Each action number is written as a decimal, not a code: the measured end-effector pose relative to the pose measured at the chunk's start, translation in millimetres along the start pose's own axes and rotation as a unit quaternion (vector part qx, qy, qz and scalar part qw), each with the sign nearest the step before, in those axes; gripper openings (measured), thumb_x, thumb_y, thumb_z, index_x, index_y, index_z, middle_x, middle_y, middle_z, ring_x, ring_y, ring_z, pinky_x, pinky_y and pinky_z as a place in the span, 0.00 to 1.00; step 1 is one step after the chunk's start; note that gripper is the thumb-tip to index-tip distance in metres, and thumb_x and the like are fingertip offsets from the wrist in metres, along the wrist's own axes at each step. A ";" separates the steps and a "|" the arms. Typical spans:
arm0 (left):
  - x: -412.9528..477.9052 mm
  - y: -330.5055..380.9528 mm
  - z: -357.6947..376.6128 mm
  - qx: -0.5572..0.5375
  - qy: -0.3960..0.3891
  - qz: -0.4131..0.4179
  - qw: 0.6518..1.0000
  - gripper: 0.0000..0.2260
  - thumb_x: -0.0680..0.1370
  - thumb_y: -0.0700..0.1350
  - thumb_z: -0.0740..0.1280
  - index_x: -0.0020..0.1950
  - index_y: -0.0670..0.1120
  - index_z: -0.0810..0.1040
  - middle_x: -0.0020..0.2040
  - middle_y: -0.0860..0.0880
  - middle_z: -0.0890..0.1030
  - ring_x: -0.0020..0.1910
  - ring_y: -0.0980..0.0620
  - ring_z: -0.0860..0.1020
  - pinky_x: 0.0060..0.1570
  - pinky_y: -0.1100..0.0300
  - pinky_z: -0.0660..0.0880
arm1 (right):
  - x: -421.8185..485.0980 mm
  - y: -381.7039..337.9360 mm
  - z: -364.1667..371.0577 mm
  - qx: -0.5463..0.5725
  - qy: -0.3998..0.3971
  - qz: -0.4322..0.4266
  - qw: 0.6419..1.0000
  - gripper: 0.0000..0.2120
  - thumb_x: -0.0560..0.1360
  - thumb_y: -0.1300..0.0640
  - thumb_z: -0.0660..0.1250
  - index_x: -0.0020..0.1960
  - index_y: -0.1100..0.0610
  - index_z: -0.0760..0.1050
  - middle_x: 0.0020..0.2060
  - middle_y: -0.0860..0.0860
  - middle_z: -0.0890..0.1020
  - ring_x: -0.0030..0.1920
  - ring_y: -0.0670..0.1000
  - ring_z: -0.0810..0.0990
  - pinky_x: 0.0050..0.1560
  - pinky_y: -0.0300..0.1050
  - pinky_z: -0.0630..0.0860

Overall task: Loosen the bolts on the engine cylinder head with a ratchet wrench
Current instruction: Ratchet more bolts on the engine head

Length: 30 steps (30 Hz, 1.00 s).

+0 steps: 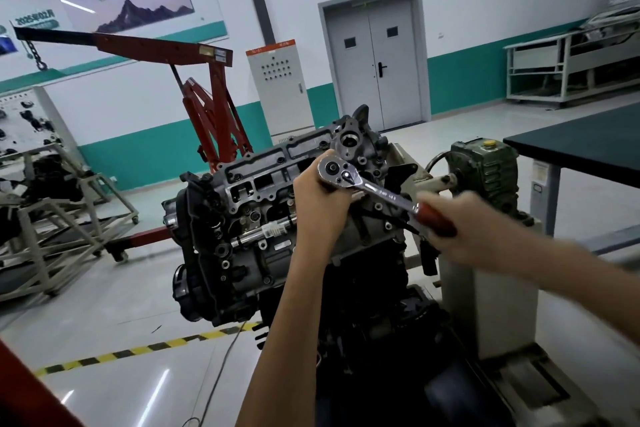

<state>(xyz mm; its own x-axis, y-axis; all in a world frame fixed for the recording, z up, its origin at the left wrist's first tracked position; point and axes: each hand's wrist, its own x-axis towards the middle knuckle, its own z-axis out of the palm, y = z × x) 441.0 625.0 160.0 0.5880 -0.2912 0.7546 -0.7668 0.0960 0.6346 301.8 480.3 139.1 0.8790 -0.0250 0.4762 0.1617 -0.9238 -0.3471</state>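
Note:
An engine with a grey cylinder head (pixel 263 184) sits tilted on a stand at the centre. A chrome ratchet wrench (pixel 372 189) with a red-brown handle lies over the head's right end. My left hand (pixel 320 199) grips the wrench just under its round head and hides whatever the wrench sits on. My right hand (pixel 457 222), blurred by motion, grips the red handle. Several bolts (pixel 378 206) show on the head near the wrench.
A grey-green gearbox (pixel 485 173) of the engine stand sits right of the engine. A dark worktable (pixel 585 142) is at the far right. A red engine hoist (pixel 207 107) stands behind on the left, with a metal frame stand (pixel 52 218) beside it. A cable (pixel 225 364) runs over the floor.

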 end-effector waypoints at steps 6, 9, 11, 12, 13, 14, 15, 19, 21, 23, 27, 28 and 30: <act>-1.7 -0.3 -1.3 -0.011 -0.006 0.009 1.000 0.10 0.73 0.31 0.67 0.35 0.43 0.73 0.29 0.54 0.72 0.29 0.58 0.66 0.32 0.61 0.65 | 31.9 20.2 -31.7 -0.164 0.052 -0.059 0.983 0.12 0.69 0.62 0.67 0.52 0.57 0.74 0.28 0.42 0.73 0.29 0.41 0.73 0.31 0.35 0.72; -2.3 -2.3 0.3 -0.009 -0.006 0.017 1.000 0.15 0.72 0.32 0.66 0.33 0.49 0.68 0.28 0.59 0.70 0.29 0.60 0.65 0.31 0.66 0.63 | 1.3 7.8 12.0 -0.031 0.057 0.038 0.997 0.15 0.69 0.65 0.68 0.55 0.57 0.73 0.32 0.48 0.76 0.29 0.45 0.76 0.33 0.43 0.78; -3.9 -1.7 6.2 -0.007 0.009 0.021 1.000 0.16 0.71 0.31 0.66 0.33 0.51 0.67 0.28 0.60 0.71 0.29 0.61 0.66 0.31 0.69 0.63 | -16.8 -18.4 43.5 0.093 0.094 0.088 0.987 0.14 0.67 0.65 0.69 0.51 0.54 0.73 0.31 0.51 0.76 0.27 0.45 0.74 0.31 0.39 0.75; -5.2 -1.0 10.3 -0.010 0.025 0.020 0.999 0.17 0.71 0.30 0.66 0.34 0.51 0.67 0.28 0.60 0.71 0.29 0.62 0.66 0.31 0.70 0.63 | -21.4 -35.5 59.4 0.144 0.123 0.105 0.976 0.13 0.67 0.65 0.69 0.46 0.51 0.73 0.29 0.50 0.75 0.26 0.44 0.73 0.28 0.33 0.71; -6.6 0.0 14.4 -0.019 0.040 0.020 0.999 0.17 0.72 0.29 0.67 0.34 0.50 0.67 0.28 0.59 0.70 0.29 0.62 0.66 0.32 0.70 0.63 | -23.5 -52.2 75.8 0.196 0.145 0.122 0.962 0.14 0.66 0.66 0.69 0.42 0.49 0.71 0.27 0.49 0.73 0.25 0.42 0.73 0.25 0.29 0.67; -7.8 0.8 17.0 -0.034 0.052 0.018 0.998 0.17 0.73 0.29 0.67 0.35 0.49 0.67 0.29 0.58 0.69 0.29 0.62 0.65 0.32 0.69 0.64 | -23.1 -69.1 90.4 0.250 0.155 0.136 0.946 0.14 0.66 0.67 0.68 0.40 0.49 0.69 0.26 0.47 0.72 0.24 0.41 0.73 0.24 0.28 0.66; -8.1 1.0 17.7 -0.048 0.062 0.016 0.997 0.17 0.73 0.28 0.66 0.35 0.48 0.66 0.29 0.57 0.67 0.30 0.61 0.63 0.32 0.65 0.64 | -21.5 -83.9 102.1 0.294 0.152 0.145 0.932 0.14 0.67 0.67 0.67 0.41 0.49 0.69 0.26 0.47 0.72 0.24 0.41 0.73 0.25 0.28 0.66; -3.0 -3.4 7.0 -0.042 0.044 -0.006 0.998 0.16 0.74 0.27 0.62 0.32 0.43 0.64 0.30 0.48 0.65 0.32 0.54 0.61 0.35 0.56 0.60 | -18.9 -79.0 99.3 0.285 0.112 0.145 0.941 0.14 0.67 0.66 0.67 0.49 0.54 0.70 0.31 0.49 0.73 0.26 0.41 0.74 0.28 0.26 0.68; -1.8 -1.3 3.1 -0.019 0.022 -0.015 0.999 0.14 0.72 0.28 0.61 0.32 0.43 0.65 0.29 0.44 0.67 0.31 0.52 0.64 0.34 0.57 0.62 | -18.9 -47.3 71.2 0.187 0.079 0.109 0.973 0.16 0.67 0.65 0.68 0.52 0.52 0.71 0.33 0.52 0.73 0.25 0.43 0.71 0.30 0.26 0.68; -1.9 2.9 2.5 -0.010 0.016 -0.016 1.000 0.13 0.69 0.31 0.61 0.30 0.46 0.64 0.26 0.53 0.68 0.30 0.56 0.64 0.32 0.60 0.62 | -10.2 -13.9 32.2 0.070 0.033 0.048 0.996 0.17 0.68 0.65 0.68 0.55 0.55 0.72 0.33 0.51 0.76 0.28 0.43 0.73 0.33 0.36 0.75; -1.4 1.4 2.3 -0.011 0.009 -0.004 1.000 0.12 0.72 0.30 0.65 0.31 0.41 0.67 0.27 0.51 0.68 0.29 0.55 0.63 0.32 0.58 0.61 | 27.8 19.4 -34.8 -0.150 0.028 -0.055 0.987 0.11 0.69 0.63 0.66 0.51 0.55 0.74 0.29 0.43 0.73 0.29 0.36 0.72 0.30 0.32 0.72; -1.7 1.3 1.7 -0.013 0.008 -0.002 1.000 0.12 0.72 0.30 0.65 0.32 0.40 0.68 0.28 0.49 0.68 0.30 0.55 0.63 0.32 0.58 0.61 | 32.8 20.9 -39.6 -0.167 0.039 -0.068 0.983 0.10 0.69 0.62 0.66 0.50 0.55 0.73 0.29 0.43 0.73 0.29 0.36 0.71 0.31 0.31 0.68; -2.4 0.8 -0.2 -0.019 0.003 -0.004 1.000 0.14 0.72 0.30 0.66 0.31 0.43 0.66 0.28 0.52 0.67 0.29 0.56 0.63 0.32 0.59 0.62 | 30.0 21.6 -30.0 -0.163 0.049 -0.052 0.984 0.11 0.69 0.63 0.67 0.51 0.56 0.74 0.30 0.45 0.75 0.29 0.38 0.73 0.32 0.30 0.68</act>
<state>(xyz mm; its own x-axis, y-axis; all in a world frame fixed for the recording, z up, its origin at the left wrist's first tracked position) 439.1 626.0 158.7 0.5960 -0.2860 0.7504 -0.7515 0.1306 0.6466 318.3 448.1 170.1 0.8148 0.0535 0.5772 0.0814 -0.9964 -0.0225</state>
